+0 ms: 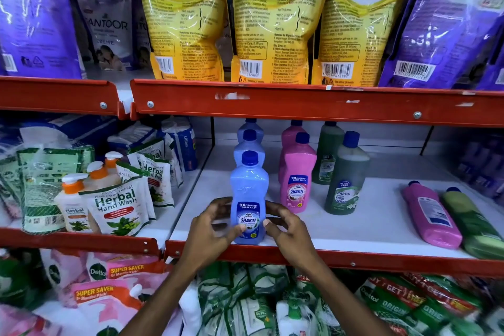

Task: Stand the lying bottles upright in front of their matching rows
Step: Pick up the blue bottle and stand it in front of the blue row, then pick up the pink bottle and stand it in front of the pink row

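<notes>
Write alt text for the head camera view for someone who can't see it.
Two hands, left hand and right hand, steady an upright blue bottle at the front of its blue row on a white shelf. To the right, a pink bottle and a green bottle lie flat beside upright pink and green rows.

The blue bottle (pixel 248 199) I'm at stands upright at the front edge of the white shelf (pixel 354 229), dark blue cap up, "Shakti" label facing me. More blue bottles (pixel 249 142) line up behind it toward 12 o'clock. At about 2 o'clock stands the pink row (pixel 297 172), and just beyond it the dark green row (pixel 344 174). Further out toward 3 o'clock, a pink bottle (pixel 431 215) and a green bottle (pixel 473 224) lie flat side by side, caps pointing away.
</notes>
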`<move>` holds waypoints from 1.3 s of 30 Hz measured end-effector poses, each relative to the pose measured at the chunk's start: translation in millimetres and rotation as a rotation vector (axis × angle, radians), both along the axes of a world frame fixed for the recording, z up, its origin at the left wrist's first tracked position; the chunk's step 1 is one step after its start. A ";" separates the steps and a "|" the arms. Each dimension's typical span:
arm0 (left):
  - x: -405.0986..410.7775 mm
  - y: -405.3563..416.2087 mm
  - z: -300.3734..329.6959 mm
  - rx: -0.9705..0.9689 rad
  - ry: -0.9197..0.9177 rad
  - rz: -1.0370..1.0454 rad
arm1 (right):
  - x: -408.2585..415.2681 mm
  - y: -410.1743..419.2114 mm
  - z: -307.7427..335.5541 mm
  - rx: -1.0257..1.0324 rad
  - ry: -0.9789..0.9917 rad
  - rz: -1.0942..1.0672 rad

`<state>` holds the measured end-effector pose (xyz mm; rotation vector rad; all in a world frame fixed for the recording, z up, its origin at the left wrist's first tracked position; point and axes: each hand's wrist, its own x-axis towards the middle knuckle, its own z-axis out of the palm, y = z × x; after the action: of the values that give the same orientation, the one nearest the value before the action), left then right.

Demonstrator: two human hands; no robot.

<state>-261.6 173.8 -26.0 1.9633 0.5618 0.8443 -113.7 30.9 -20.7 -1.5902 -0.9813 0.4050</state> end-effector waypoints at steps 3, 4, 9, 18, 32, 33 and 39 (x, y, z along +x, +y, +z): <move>-2.3 -20.7 0.9 0.218 -0.213 0.266 | 3.3 -23.1 3.7 0.083 -0.022 -0.145; 0.3 -31.8 3.7 0.320 -0.300 0.336 | 7.6 -33.2 4.3 0.125 -0.023 -0.217; 45.3 -99.0 24.6 0.587 -0.504 0.265 | 53.8 -93.3 11.9 0.291 -0.027 -0.563; 222.1 -206.0 31.5 0.002 0.003 -0.224 | 180.0 -193.6 12.6 0.062 0.000 -0.938; 379.2 -239.7 22.6 -0.475 0.475 -0.270 | 208.5 -231.0 25.3 -0.137 0.121 -0.686; 377.7 -238.1 24.2 -0.462 0.478 -0.254 | 209.7 -230.7 24.8 -0.132 0.129 -0.670; 334.4 -227.0 36.0 -0.349 0.365 -0.215 | 214.3 -217.2 17.8 -0.057 0.267 -0.611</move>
<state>72.8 -53.2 10.0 1.8163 0.6452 0.2325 100.7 -186.3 -2.9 -1.7409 -0.2562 0.2088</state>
